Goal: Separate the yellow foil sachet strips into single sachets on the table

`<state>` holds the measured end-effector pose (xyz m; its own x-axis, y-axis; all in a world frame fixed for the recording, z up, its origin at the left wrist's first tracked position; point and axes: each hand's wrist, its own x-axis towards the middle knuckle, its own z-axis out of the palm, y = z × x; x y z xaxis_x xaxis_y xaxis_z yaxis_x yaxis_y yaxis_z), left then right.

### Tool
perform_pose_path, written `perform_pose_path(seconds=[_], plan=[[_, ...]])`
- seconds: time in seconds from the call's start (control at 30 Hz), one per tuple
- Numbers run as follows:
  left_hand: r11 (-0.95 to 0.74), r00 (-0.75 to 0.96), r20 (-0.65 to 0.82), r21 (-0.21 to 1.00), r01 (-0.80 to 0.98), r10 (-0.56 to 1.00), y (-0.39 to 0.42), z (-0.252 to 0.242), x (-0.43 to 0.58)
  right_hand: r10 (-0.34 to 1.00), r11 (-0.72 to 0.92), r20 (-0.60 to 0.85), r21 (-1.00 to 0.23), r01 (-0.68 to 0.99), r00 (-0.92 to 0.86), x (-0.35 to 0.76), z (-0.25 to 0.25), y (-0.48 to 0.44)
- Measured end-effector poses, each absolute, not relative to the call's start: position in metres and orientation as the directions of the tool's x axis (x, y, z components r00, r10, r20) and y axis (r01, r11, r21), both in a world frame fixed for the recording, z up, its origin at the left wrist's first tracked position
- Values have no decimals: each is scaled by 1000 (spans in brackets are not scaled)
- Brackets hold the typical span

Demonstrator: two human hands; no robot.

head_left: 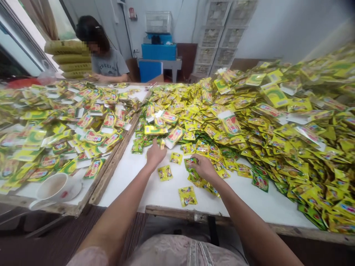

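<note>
My left hand [155,154] is at the near edge of the pile, fingers closed around a small yellow packet [162,144], partly hidden. Just beyond it lie a yellow box [155,130] and a box with a white flap [175,136]. A green sachet [190,163] is pinched in the fingers of my right hand [204,167], low over the table. Between and below my hands, single yellow sachets [165,173] lie flat on the white tabletop, one of them [188,195] close to the front edge. More sachets lie under my right hand.
A large heap of yellow and green sachets [277,136] rises on the right, with boxes on it. Left of a wooden rail [116,159], many boxes [94,136] cover another table, beside a white cup [52,186]. Across it sits another person [108,64]; stacked sacks [68,59] stand behind.
</note>
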<state>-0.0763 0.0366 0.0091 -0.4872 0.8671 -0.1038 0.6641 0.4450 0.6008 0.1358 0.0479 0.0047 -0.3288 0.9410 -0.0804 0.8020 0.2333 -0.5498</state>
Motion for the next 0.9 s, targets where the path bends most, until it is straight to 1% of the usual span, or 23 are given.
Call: perform_pose_path(seconds=[0.13,0.2,0.27,0.33,0.4,0.43,0.5,0.57,0.67,0.77,0.83,0.9], plan=[[347,-474,15,661,665,880,12,4,-95,961,225,40,-686,692,-273,134,5,40],[301,-474,32,734,608,880,-1,1,-98,965,210,64,-773,598,-255,127,6,38],[231,-435,-17,865,446,900,-14,-1,-97,963,193,86,-879,437,-254,118,9,37],[176,-318,-106,964,200,942,-27,-2,-92,968,158,98,-953,259,-231,108,14,37],[177,-193,-179,984,-31,965,-40,-2,-86,971,119,87,-984,134,-221,99,18,36],[184,-162,-201,976,-115,966,-45,-2,-82,969,93,67,-991,99,-236,96,18,36],[182,-163,-222,956,-229,961,-55,-2,-78,956,33,10,-997,73,-293,91,17,34],[181,-175,-237,942,-284,956,-62,-3,-75,942,-13,-40,-996,84,-333,88,14,30],[205,-159,-263,929,-307,952,-67,-4,-75,939,-47,-81,-993,109,-334,88,9,21],[228,-132,-280,921,-315,951,-70,-1,-77,927,-89,-118,-991,98,-355,89,4,13],[257,-107,-304,913,-317,947,-72,1,-79,908,-82,-126,-989,127,-400,93,2,11],[293,-91,-340,896,-333,936,-75,2,-82,918,11,-91,-967,254,-385,97,1,15]])
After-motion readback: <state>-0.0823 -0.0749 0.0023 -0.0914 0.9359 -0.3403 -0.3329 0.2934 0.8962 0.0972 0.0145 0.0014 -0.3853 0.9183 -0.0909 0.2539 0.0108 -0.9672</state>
